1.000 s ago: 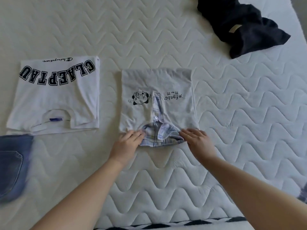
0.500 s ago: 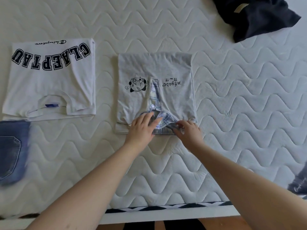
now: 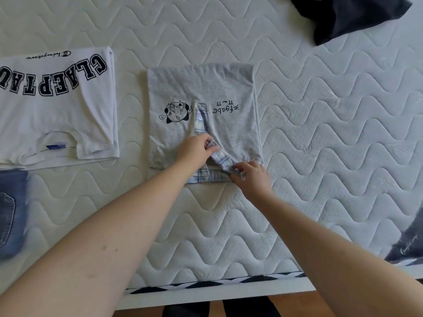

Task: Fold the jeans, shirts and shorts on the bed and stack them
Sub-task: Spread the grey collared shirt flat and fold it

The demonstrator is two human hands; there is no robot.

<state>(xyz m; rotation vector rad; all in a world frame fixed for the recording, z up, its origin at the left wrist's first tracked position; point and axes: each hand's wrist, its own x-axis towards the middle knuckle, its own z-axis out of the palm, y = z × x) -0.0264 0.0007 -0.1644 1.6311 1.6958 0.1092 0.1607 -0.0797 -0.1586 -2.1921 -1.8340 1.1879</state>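
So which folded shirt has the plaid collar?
The grey shirt in the middle, under both hands; the white shirt to its left has block lettering and a plain neck.

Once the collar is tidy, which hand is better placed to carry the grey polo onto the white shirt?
Probably the left hand: it pinches the plaid collar on the grey polo, nearer the white shirt. The right hand is on the far side.

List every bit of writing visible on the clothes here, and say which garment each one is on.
"CLAEPTAU", upside down in block letters, cut off at the frame's left edge: white T-shirt.
Small script logo above it on the same shirt: too small to read.
"efgabc" with small marks beneath, upside down: grey polo shirt.
White script on the dark garment at the right edge: too blurred to read.
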